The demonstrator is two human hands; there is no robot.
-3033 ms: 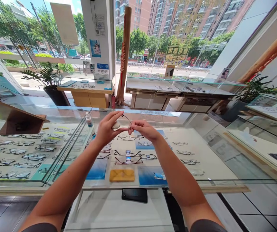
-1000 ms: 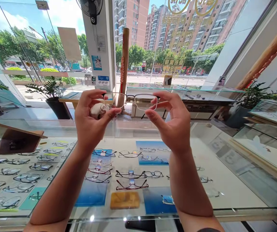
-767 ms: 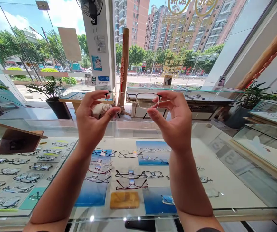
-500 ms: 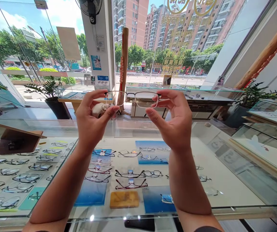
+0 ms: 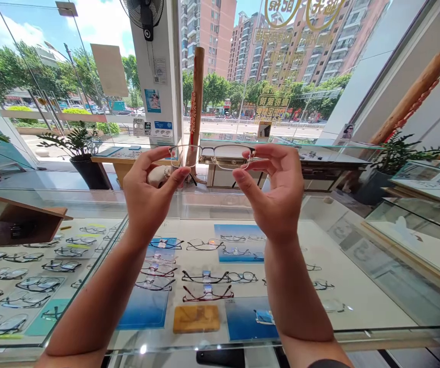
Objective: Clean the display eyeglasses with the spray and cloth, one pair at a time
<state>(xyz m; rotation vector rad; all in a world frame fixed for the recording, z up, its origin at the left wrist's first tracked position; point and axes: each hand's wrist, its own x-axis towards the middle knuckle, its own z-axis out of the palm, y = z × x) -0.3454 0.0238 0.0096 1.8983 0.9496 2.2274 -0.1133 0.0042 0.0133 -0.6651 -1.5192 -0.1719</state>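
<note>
A pair of eyeglasses point(image 5: 206, 150) with a dark upper rim and clear lenses is held up at arm's length, roughly level. My left hand point(image 5: 149, 176) grips its left end with the fingers and also has a crumpled whitish cloth point(image 5: 158, 175) tucked in the palm. At the other end, my right hand point(image 5: 276, 186) pinches the frame near the hinge, thumb low and apart from the lens. Both hands are raised above a glass display case point(image 5: 243, 319). The temples are mostly hidden by the fingers.
Several eyeglasses point(image 5: 206, 276) lie in rows inside the case, beside an amber block point(image 5: 196, 319). A brown wooden stand point(image 5: 24, 220) is at the left. Further off are a wooden post point(image 5: 197, 97), a potted plant point(image 5: 85, 153) and another counter point(image 5: 320, 166).
The eyeglasses and both hands stay almost in the same place, with only a slight shift inward. The camera view has moved a little.
</note>
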